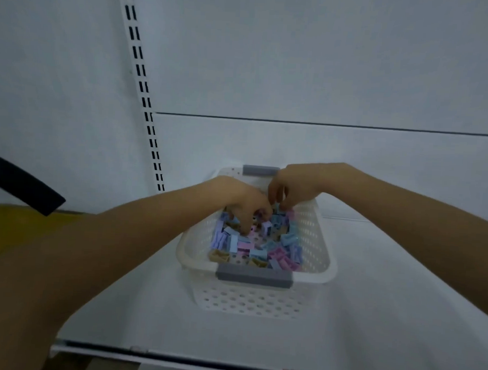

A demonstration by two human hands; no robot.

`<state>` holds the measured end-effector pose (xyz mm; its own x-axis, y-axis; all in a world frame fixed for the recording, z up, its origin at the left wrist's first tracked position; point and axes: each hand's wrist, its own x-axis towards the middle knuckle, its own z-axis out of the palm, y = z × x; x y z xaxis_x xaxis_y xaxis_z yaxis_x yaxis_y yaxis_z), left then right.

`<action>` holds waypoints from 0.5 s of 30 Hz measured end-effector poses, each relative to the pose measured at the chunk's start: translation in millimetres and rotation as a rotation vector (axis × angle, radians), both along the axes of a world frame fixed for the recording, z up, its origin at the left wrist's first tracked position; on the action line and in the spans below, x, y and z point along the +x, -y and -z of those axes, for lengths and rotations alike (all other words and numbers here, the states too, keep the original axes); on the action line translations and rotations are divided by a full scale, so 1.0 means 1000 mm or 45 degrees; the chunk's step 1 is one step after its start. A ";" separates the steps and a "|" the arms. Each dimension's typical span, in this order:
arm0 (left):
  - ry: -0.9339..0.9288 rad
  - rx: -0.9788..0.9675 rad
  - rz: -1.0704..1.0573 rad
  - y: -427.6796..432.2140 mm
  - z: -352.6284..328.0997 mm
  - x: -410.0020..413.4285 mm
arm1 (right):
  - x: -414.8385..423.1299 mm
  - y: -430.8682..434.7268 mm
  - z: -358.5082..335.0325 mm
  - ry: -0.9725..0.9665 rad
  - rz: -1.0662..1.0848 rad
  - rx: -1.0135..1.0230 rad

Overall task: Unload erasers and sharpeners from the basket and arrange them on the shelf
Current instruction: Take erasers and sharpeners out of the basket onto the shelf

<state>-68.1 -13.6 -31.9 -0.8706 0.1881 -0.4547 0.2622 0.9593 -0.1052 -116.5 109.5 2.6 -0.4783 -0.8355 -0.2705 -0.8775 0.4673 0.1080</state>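
Grip, left hand [240, 198]: fingers curled down into the pile, tips buried among the pieces; whether they had pinched one could not be told. Grip, right hand [296, 184]: fingers and thumb drawn together over the far end of the pile, tips at a pale blue piece. Closure on it was unclear through the blur. Both wrists came over the rim from above, probably so that small pieces could be picked out a few at a time.

Contents: erasers and sharpeners [262, 248], all loose in the basket [327, 262], none seen set out on the shelf. Small blocky pieces in pastel blue, lilac, pink and tan, heaped at odd angles; which kind was which could not be made out.

Basket: white plastic, rectangular, flaring walls pierced with rows of holes, grey handles [253, 276] at the near and far ends. It stood on the white shelf [385, 319], towards the back, leaving shelf in front of it — likely the arranging space. Slotted upright [145, 94] at left, white.
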 end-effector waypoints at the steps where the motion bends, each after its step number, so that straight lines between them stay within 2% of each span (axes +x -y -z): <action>1: 0.006 0.010 -0.014 0.001 0.000 0.000 | 0.000 0.001 0.001 0.008 -0.004 0.006; 10: 0.063 0.153 -0.101 0.005 -0.012 0.005 | -0.005 0.008 -0.001 0.046 0.031 0.074; 15: 0.045 0.092 -0.053 0.001 -0.010 0.010 | -0.006 0.011 0.004 0.055 0.037 0.086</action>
